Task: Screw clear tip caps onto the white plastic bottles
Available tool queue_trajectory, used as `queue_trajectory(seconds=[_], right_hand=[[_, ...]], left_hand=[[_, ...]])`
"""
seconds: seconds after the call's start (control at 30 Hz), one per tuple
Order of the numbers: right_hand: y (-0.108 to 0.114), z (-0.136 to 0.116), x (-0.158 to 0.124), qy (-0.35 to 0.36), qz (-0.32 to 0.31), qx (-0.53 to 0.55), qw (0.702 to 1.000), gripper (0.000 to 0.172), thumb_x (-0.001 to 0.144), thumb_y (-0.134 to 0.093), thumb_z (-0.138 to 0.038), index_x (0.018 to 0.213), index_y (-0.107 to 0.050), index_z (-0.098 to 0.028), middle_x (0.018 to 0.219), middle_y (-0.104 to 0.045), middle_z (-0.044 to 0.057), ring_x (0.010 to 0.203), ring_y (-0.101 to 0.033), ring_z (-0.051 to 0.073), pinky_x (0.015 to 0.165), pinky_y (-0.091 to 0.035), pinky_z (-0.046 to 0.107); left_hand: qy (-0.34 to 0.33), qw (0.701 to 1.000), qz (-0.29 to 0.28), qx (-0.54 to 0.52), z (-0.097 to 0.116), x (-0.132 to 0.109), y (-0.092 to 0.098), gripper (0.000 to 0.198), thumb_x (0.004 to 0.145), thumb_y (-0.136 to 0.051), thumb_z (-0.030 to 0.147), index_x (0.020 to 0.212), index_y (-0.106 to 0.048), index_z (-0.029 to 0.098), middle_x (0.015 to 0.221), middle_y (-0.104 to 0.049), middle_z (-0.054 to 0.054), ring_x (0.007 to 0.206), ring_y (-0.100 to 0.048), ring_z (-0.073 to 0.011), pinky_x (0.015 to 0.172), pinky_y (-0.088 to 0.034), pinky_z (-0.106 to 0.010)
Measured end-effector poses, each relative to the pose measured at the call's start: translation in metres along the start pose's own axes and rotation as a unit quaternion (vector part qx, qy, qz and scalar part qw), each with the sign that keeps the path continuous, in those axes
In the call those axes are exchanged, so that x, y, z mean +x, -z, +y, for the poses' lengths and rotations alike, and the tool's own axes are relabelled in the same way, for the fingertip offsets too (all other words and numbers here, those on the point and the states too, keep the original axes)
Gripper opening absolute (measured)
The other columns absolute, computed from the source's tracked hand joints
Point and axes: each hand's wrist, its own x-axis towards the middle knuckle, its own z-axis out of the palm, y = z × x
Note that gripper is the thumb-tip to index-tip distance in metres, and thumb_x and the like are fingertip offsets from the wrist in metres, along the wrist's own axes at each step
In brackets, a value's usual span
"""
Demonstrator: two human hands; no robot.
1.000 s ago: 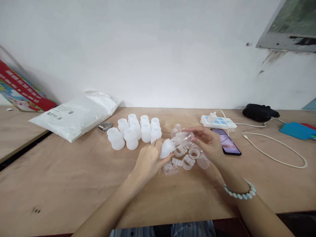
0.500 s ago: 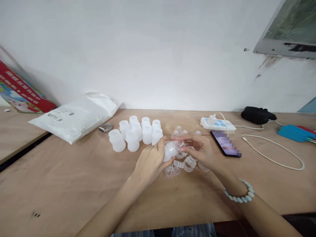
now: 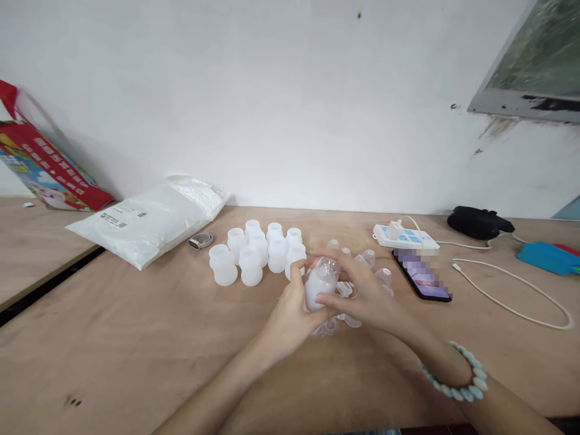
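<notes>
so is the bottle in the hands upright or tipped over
Nearly upright: the bottle stands between the left hand and right hand, its clear top pointing up.

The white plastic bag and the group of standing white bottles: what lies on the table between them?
In the head view, one small grey band lies between the bag and the bottles; I see nothing else there.

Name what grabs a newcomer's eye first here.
The left hand and right hand meet over the middle of the table, gripping one small white bottle with a clear cap at its top. Behind them to the left stands a cluster of similar bottles; a phone lies to the right, near a power strip.
</notes>
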Motion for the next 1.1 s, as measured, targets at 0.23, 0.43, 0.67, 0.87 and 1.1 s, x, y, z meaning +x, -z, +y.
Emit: queue_trajectory(seconds=[0.23,0.43,0.67,0.87,1.1], right_hand=[[0.064,0.05,0.069,0.022,0.283,-0.032,0.958,0.055,0.076,-0.074,-0.026,0.126,-0.053,-0.023,0.118,-0.061,0.009,0.102,-0.063,0.027,0.078,-0.059,0.036],[0.033,0.114,0.11,-0.028,0.174,-0.143,0.974,0.064,0.075,-0.066,-0.016,0.135,-0.043,-0.018,0.129,-0.056,0.014,0.11,-0.058,0.029,0.095,-0.049,0.044],[0.005,0.144,0.103,-0.092,0.112,-0.145,0.979,0.058,0.085,-0.062,-0.024,0.135,-0.037,-0.012,0.106,-0.064,0.016,0.093,-0.063,0.031,0.082,-0.051,0.044],[0.013,0.152,0.106,-0.109,0.078,-0.107,0.985,0.067,0.084,-0.067,-0.026,0.14,-0.032,-0.014,0.113,-0.063,0.015,0.097,-0.064,0.028,0.084,-0.053,0.039],[0.037,0.119,0.085,-0.113,0.138,-0.101,0.979,0.078,0.087,-0.063,-0.035,0.149,-0.021,-0.014,0.125,-0.057,0.018,0.112,-0.057,0.029,0.098,-0.045,0.047]], left_hand=[[-0.125,0.966,0.189,0.126,0.0,-0.001,0.008,0.054,0.09,-0.061,0.036,0.136,-0.032,0.026,0.143,-0.042,-0.012,0.135,-0.04,-0.0272,0.111,-0.036,-0.048],[-0.19,0.915,0.313,0.168,-0.002,0.002,0.014,0.042,0.092,-0.053,0.028,0.131,-0.036,0.026,0.133,-0.047,-0.011,0.13,-0.043,-0.027,0.109,-0.034,-0.049],[-0.202,0.877,0.402,0.169,0.008,0.005,0.037,0.038,0.092,-0.053,0.027,0.128,-0.039,0.026,0.132,-0.049,-0.009,0.13,-0.045,-0.0261,0.109,-0.035,-0.046],[-0.123,0.869,0.409,0.248,-0.018,0.002,0.113,0.053,0.085,-0.065,0.041,0.13,-0.042,0.026,0.138,-0.046,-0.01,0.129,-0.046,-0.0309,0.106,-0.039,-0.05],[0.057,0.924,0.243,0.291,-0.09,-0.01,0.174,0.094,0.066,-0.073,0.055,0.139,-0.029,0.018,0.141,-0.041,-0.02,0.125,-0.049,-0.0419,0.097,-0.046,-0.061]])
